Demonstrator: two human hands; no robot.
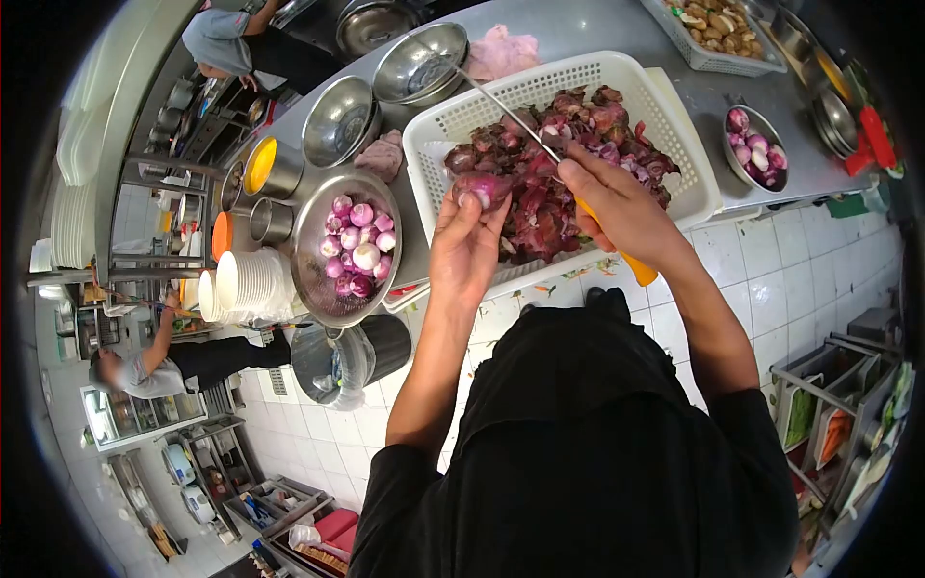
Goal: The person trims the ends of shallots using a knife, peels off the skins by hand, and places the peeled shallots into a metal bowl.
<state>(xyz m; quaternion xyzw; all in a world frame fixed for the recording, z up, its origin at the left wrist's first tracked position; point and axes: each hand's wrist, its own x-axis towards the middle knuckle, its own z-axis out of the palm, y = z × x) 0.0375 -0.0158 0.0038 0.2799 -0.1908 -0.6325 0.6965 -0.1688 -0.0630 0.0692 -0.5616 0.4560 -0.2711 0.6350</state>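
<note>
My left hand (465,236) is closed around a red onion (485,190), held over the white perforated basket (431,125). In my right hand (617,207) is a knife (508,111) with an orange handle, its long blade pointing up and left above the basket. Dark red onion skins and onions (549,212) fill the basket below both hands. To the left, a steel colander (313,279) holds several peeled purple-and-white onions (358,241).
Steel bowls (337,120) and pink cloths (503,53) lie behind the colander. At right stands a small bowl of onions (757,149); a basket of brown pieces (718,29) is at the back. A lined bin (381,347) stands below left. Two people (173,366) are at the left.
</note>
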